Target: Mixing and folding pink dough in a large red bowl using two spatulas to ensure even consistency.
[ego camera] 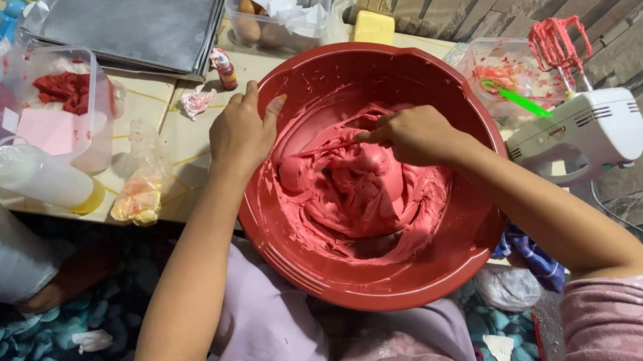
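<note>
Gripping the near-left rim of the red bowl, the left hand is resting its thumb over the edge while its fingers are curling down the outside wall, out of sight. The right hand is sitting inside the bowl above the pink batter, its fingers clenched around a thin batter-smeared tool (spoon or spatula, too coated to say which). The tool's working end is lying buried in the batter. The bowl is sitting partly on the person's lap and partly against the bench edge; how it is supported underneath is hidden.

Right of the bowl, a white hand mixer is lying on its side, its beaters coated pink. Behind it a clear tub is holding a green-handled utensil, its head hidden in the smears. At the far side, a lidless box is showing eggs half covered by crumpled paper. A squeeze bottle is lying by another tub at the left, and a grey tray is being cut off by the top edge.
</note>
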